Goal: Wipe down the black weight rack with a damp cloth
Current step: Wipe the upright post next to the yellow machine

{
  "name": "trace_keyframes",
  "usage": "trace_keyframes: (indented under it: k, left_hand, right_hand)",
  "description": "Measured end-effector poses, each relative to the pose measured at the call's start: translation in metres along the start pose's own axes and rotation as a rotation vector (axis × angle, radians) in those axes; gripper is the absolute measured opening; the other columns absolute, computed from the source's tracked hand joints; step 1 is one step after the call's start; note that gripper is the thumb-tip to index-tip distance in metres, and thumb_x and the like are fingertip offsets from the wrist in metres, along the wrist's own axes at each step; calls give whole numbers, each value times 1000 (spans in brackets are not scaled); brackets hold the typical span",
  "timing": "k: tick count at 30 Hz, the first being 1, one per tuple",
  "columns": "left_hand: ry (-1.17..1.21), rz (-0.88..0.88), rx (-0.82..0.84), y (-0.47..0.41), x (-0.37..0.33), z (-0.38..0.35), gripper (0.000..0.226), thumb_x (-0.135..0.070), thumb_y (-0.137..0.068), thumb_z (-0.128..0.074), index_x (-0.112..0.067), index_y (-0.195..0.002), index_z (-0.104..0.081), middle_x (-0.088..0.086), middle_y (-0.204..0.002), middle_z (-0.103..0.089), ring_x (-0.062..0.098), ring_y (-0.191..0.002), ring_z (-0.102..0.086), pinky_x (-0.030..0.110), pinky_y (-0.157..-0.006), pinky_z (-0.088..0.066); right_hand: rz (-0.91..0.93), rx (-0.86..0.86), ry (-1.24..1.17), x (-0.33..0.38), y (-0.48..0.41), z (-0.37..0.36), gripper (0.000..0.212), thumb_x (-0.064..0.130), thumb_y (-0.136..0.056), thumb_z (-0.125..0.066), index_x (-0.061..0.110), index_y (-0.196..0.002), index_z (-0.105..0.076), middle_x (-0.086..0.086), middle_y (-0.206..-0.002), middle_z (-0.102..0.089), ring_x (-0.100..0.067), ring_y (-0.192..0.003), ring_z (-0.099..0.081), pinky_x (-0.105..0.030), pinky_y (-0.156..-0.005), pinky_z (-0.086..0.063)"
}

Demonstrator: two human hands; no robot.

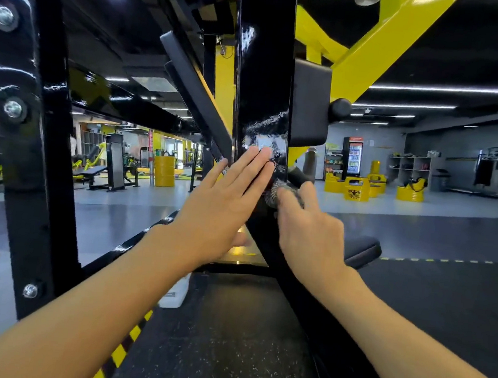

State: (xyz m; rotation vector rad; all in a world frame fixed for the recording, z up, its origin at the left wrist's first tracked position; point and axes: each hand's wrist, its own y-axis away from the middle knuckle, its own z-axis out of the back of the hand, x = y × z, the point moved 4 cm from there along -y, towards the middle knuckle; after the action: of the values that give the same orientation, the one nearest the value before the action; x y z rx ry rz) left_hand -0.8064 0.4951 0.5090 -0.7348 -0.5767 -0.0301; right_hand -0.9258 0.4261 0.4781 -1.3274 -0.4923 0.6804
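The black weight rack's glossy upright post [262,79] stands straight ahead, wet streaks shining on its face. My left hand [226,199] lies flat against that post with fingers straight, fingertips near the wet patch. My right hand [307,223] is just right of it, fingers curled round a bunched grey cloth [274,191] pressed to the post's right edge. Most of the cloth is hidden under my fingers.
Another black rack upright with bolts [37,142] stands at the left. A black pad [309,104] and yellow frame beam [381,44] sit right of the post. A black seat pad [362,251] is behind my right hand. Yellow barrels [356,190] stand on the far gym floor.
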Motion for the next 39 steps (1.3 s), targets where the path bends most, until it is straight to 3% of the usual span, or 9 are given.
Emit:
trace_keyframes:
  k: [5, 10, 13, 18, 21, 27, 31, 36, 39]
  left_hand:
    - [-117, 26, -47, -1, -5, -2, 126, -63, -74, -74, -11, -158, 4, 16, -165, 9, 31, -151, 13, 58, -119, -12]
    - [-174, -65, -10, -8, -21, -7, 120, -66, -59, -82, -29, -156, -24, 10, -167, -2, 35, -151, 2, 71, -108, -20]
    - [-181, -59, 39, -9, -26, -9, 121, -65, -58, -83, -31, -157, -22, 6, -167, 2, 31, -151, 8, 73, -106, -20]
    - [-210, -26, 31, -13, -25, -7, 120, -59, -51, -89, -27, -152, -34, 6, -166, -12, 33, -149, 0, 72, -98, -34]
    - [-192, -45, -71, -12, -23, -8, 111, -47, -50, -95, -23, -146, -45, 6, -161, -27, 34, -148, -14, 70, -90, -43]
    - [-236, -36, 88, -13, -35, -16, 119, -65, -61, -81, -30, -156, -19, 8, -165, 3, 37, -148, 17, 78, -98, -28]
    - [-257, -24, 80, -9, -40, -21, 115, -61, -64, -83, -39, -155, -16, 8, -164, 4, 38, -149, 18, 78, -97, -30]
    - [-266, -26, 137, -11, -44, -25, 115, -69, -68, -74, -44, -154, -2, 10, -162, 17, 39, -146, 29, 81, -102, -17]
    - [-349, -33, 78, -7, -53, -19, 111, -67, -73, -72, -43, -154, -1, 14, -164, 12, 43, -147, 23, 80, -108, -2]
  right_hand:
    - [174, 12, 12, 15, 27, -9, 8, 10, -85, -60, 16, -90, -59, -5, -83, -50, -22, -44, -25, -23, -42, -16]
    - [-284, 13, -152, 4, 38, -13, 7, 19, -94, -57, 13, -98, -57, -5, -88, -54, -29, -42, -50, -29, -35, -37]
    - [-186, -6, -132, 2, 49, -17, 8, 19, -95, -56, 12, -98, -56, -5, -87, -54, -28, -42, -49, -30, -33, -40]
    - [-548, -64, -227, -1, 58, -17, 14, 25, -99, -44, 13, -97, -53, -7, -89, -55, -29, -42, -52, -30, -35, -39]
    - [-388, -81, -191, 23, 38, -19, 9, 21, -96, -56, 14, -101, -55, -5, -90, -56, -23, -41, -48, -27, -34, -36]
    - [-683, -64, -224, 4, 107, -25, 7, 14, -94, -63, 13, -92, -57, -4, -83, -52, -20, -39, -45, -24, -35, -31]
    - [-362, -15, -134, 26, 104, -31, 5, 14, -92, -65, 13, -97, -63, -2, -80, -49, -16, -36, -28, -28, -29, -31]
    - [-667, -70, -226, -6, 122, -27, 11, 22, -99, -48, 14, -97, -56, -4, -85, -51, -20, -39, -43, -31, -32, -39]
    - [-547, -85, -206, 11, 92, -24, 17, 24, -98, -45, 14, -101, -59, -5, -89, -53, -19, -40, -38, -26, -35, -32]
